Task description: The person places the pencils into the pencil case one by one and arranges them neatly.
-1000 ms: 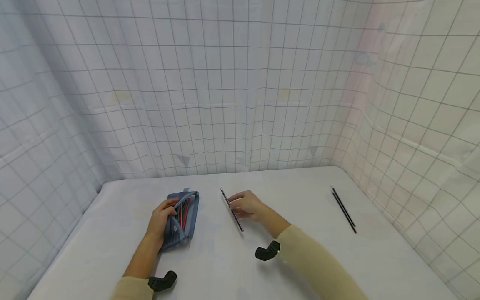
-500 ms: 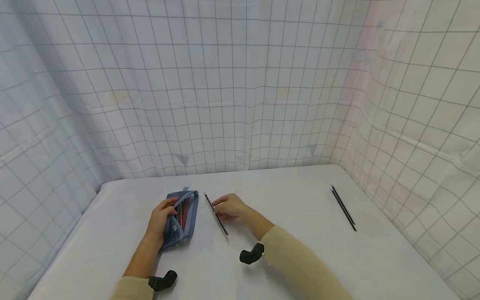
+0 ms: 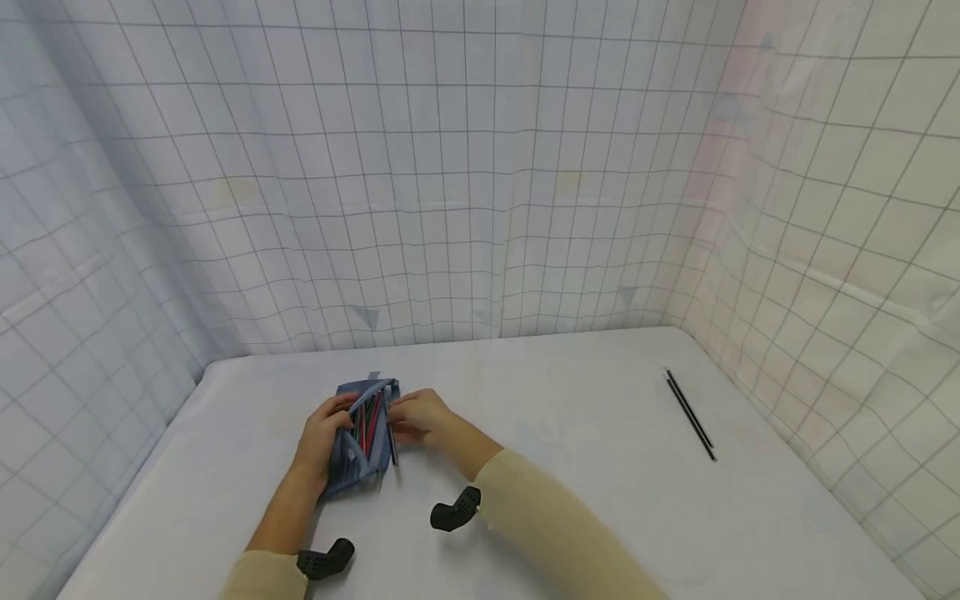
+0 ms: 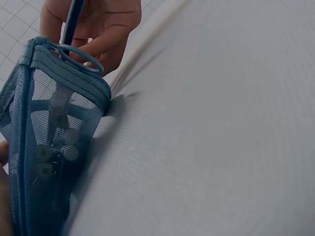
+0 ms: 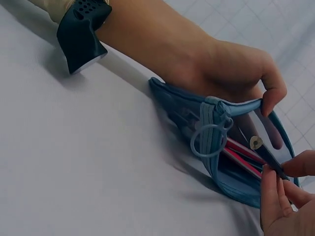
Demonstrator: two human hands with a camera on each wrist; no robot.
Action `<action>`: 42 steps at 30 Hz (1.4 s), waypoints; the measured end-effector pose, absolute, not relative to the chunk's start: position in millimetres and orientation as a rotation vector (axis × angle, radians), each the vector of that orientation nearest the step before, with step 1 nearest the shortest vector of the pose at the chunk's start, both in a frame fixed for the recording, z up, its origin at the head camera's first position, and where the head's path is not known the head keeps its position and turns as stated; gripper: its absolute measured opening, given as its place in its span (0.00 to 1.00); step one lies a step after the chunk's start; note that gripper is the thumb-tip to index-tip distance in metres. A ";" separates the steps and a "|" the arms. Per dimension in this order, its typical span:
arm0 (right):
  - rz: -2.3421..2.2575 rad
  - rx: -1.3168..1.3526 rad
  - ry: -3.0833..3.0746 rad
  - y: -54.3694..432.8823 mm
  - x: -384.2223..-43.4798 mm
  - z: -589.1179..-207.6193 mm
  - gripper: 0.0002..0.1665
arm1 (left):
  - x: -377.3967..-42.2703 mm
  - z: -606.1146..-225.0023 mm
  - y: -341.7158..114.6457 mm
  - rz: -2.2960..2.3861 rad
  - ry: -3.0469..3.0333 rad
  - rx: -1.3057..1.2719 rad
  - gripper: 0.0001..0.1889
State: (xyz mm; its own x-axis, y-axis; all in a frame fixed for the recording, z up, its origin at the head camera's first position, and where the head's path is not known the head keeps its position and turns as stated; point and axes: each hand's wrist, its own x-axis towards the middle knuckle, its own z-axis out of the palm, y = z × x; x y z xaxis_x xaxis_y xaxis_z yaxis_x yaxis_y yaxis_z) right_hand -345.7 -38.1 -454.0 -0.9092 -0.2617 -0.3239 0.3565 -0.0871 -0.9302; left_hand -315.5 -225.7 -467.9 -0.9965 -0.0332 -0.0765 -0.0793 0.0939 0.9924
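Observation:
A blue mesh zip pencil case (image 3: 349, 473) lies on the left of the table, its mouth gaping toward the right. My left hand (image 3: 318, 442) grips its left side, thumb and finger over the rim of the opening. Several coloured pencils (image 5: 244, 158), red and green among them, rest inside. My right hand (image 3: 426, 419) pinches a dark pencil (image 5: 269, 158) between thumb and fingers at the case's right edge. In the right wrist view one pencil end stands over the opening. Through the mesh in the left wrist view, round pencil ends (image 4: 71, 152) show blurred.
Two black pencils (image 3: 690, 417) lie side by side at the right of the white table (image 3: 570, 400). Grid-patterned curtains (image 3: 480, 208) hang behind and on both sides. A ring-shaped zip pull (image 5: 209, 141) hangs from the case's corner.
My right hand has moved left with the dark pencil, from the table's middle to the case's opening, and the pencil has turned more upright in view. My left hand and the case have stayed put.

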 end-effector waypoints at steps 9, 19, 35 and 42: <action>-2.093 0.153 1.777 -48.1 -344.7 -457.5 0.13 | -313.5 -468.6 -224.3 2.093 2.270 -0.119 0.33; -2.106 0.121 1.817 -60.0 -342.9 -462.0 0.14 | -310.0 -465.8 -222.6 2.113 2.285 -0.101 0.32; -2.183 0.168 1.830 -79.8 -338.1 -462.6 0.14 | -307.9 -467.1 -221.3 2.077 2.334 -0.031 0.30; -2.029 0.130 1.931 -81.6 -333.9 -459.8 0.10 | -307.0 -468.5 -219.6 2.100 2.328 -0.052 0.31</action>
